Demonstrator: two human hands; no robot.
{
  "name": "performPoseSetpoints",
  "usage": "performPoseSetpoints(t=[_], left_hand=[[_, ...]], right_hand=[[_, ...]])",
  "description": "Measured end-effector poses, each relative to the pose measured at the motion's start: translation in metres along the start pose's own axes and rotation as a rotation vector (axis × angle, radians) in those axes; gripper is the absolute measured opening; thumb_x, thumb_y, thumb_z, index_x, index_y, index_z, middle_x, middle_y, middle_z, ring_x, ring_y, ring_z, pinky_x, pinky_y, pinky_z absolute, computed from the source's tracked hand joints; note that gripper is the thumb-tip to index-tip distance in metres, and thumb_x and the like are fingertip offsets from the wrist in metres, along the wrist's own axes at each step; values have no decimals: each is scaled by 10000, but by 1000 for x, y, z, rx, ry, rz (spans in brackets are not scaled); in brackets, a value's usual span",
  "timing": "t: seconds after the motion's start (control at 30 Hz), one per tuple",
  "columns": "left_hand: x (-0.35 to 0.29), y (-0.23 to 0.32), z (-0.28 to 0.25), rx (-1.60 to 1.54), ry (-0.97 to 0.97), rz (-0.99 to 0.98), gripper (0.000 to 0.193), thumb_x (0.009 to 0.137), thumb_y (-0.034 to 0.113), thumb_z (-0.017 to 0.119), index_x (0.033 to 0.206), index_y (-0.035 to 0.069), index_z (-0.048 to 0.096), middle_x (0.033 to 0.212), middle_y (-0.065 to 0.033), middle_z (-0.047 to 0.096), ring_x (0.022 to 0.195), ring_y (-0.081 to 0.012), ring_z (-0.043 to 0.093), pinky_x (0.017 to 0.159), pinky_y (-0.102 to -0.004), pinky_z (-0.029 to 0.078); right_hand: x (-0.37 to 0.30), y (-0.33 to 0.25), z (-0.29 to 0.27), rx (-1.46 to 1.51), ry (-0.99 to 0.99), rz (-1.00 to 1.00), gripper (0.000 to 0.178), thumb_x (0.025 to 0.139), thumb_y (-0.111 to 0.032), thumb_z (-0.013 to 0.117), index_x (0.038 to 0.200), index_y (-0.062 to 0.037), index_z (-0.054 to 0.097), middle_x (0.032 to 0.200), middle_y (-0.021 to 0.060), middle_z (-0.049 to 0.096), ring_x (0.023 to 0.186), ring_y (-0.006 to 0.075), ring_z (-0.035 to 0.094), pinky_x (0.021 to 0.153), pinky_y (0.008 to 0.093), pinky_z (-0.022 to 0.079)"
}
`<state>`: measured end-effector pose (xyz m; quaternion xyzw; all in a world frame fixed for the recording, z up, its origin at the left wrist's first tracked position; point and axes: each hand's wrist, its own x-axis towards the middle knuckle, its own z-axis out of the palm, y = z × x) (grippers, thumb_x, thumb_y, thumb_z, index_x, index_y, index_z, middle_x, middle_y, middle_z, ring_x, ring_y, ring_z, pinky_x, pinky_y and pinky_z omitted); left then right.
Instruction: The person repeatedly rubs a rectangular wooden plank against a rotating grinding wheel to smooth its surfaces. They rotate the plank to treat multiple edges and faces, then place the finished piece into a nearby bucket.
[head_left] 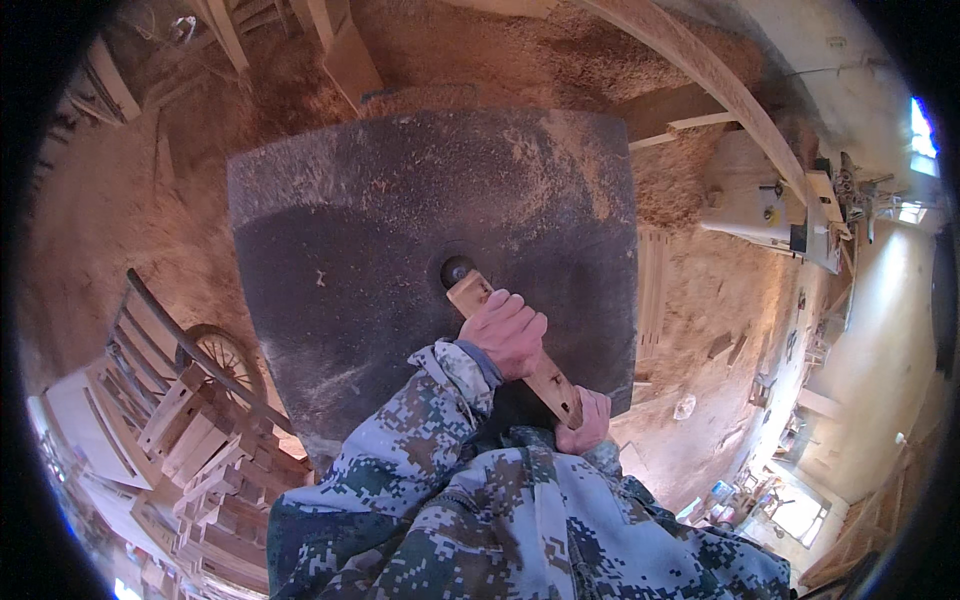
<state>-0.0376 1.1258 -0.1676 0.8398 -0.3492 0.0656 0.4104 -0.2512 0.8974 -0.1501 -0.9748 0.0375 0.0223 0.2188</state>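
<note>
A short wooden piece (548, 382) lies slantwise over a dark metal machine table (350, 270), with holes or slots showing near its near end. My left hand (508, 335) is wrapped round it near its far end. Closer to my body, my right hand (588, 424) grips the near end, fingers partly hidden. The far tip of the wood is right beside a round dark spindle (457, 270) that stands in an opening in the table; whether they touch, I cannot tell.
Sawdust is sprinkled over the table and heaped on the floor (690, 180) behind it. At left stand a spoked wheel (222, 362) and a stack of wooden pieces (215, 470). A curved beam (725, 85) arches across the upper right, near a workbench (750, 215).
</note>
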Motion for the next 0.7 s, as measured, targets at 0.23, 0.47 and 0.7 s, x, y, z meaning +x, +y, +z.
performPoseSetpoints(t=[0.23,0.47,0.7], left_hand=[[-11,12,-11,3,-13,-27,216,725,93,749,933,59,704,834,-60,648,862,-267,624,861,-423,508],[6,26,-4,-71,77,98,290,712,125,762,988,52,712,915,-97,657,956,-304,614,1044,-486,487],[36,14,18,-22,-155,56,260,792,213,763,995,85,661,825,-57,646,882,-271,619,926,-432,474]], right_hand=[[-4,4,-3,70,-49,6,711,670,-144,817,1344,-13,631,1223,201,655,1127,429,603,1020,512,494],[-3,24,-53,171,-289,204,954,653,-273,892,1502,-14,545,1348,222,601,1223,451,572,1119,503,471],[-3,11,-18,-65,-130,32,862,677,-276,832,1459,-29,564,1377,234,585,1243,455,569,1092,545,477]])
